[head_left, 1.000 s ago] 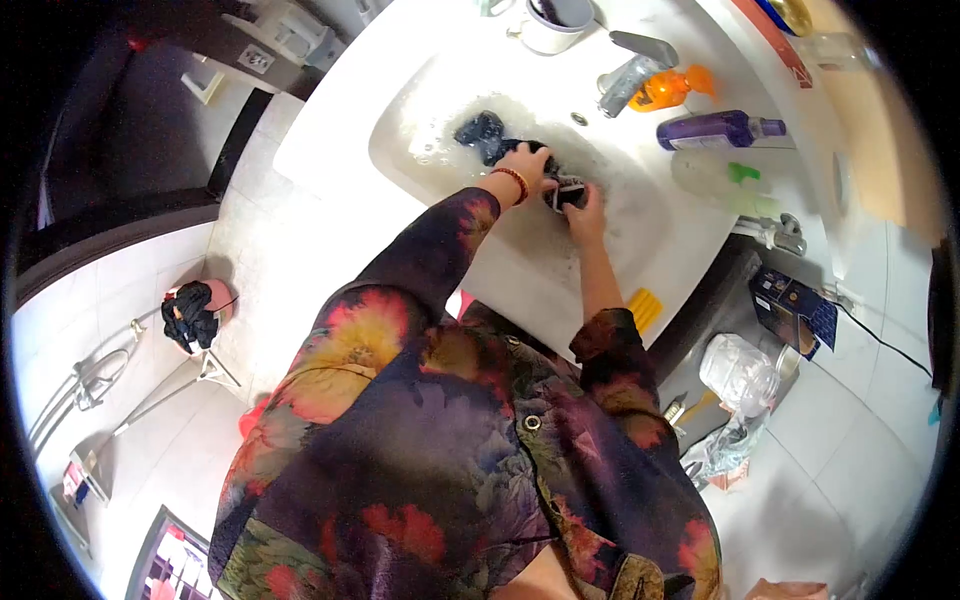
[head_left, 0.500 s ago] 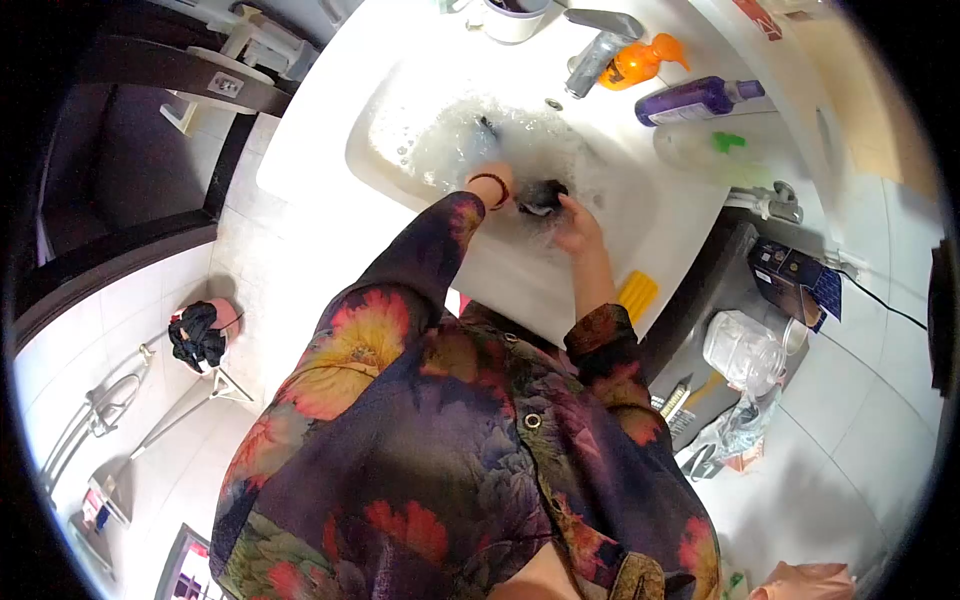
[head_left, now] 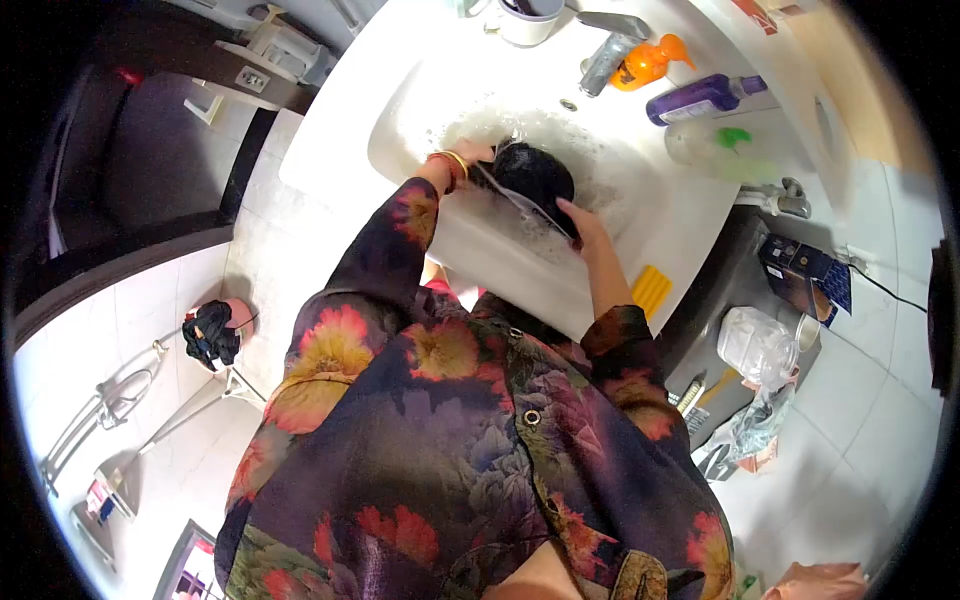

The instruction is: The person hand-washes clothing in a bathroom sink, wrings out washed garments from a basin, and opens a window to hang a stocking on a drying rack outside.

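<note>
A wet, black, cap-like item with a rounded top and a pale edge lies in the cloudy, foamy water of the white sink. My left hand, with bands at the wrist, is closed on its left end; the fingertips are partly hidden. At its lower right end, my right hand grips the edge, thumb on top. Between both hands the pale edge is stretched out, facing me.
By the faucet stand a white mug, an orange pump bottle and a purple bottle lying tilted. A clear bottle with a green top lies nearby. A yellow bar rests on the sink's front right rim.
The black item has come up out of the cloudy water and is spread wider. My left hand has moved up and left to its end; my right hand has shifted slightly right.
</note>
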